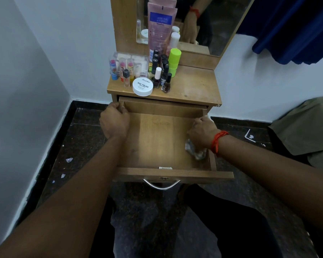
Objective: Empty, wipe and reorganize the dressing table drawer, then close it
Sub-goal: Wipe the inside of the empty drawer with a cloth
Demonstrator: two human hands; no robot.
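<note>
The wooden drawer (153, 142) of the dressing table (194, 86) is pulled out and its floor is bare. My left hand (114, 121) grips the drawer's left wall near the back corner. My right hand (201, 132), with a red thread on the wrist, is inside the drawer against the right wall, closed on a crumpled grey-white cloth (195, 151) that presses on the drawer floor. On the table top stand several cosmetics: a white nail polish remover tub (142, 86), nail polish bottles (165, 79), a green bottle (174, 60), a pink tube (160, 28) and a clear lipstick box (129, 65).
A mirror (203, 21) rises behind the table top. White walls close in on the left and back. A blue curtain (296, 28) hangs at the upper right, and an olive cloth (306, 127) lies at the right. Paper scraps (69, 160) dot the dark floor. The drawer's metal handle (161, 185) faces me.
</note>
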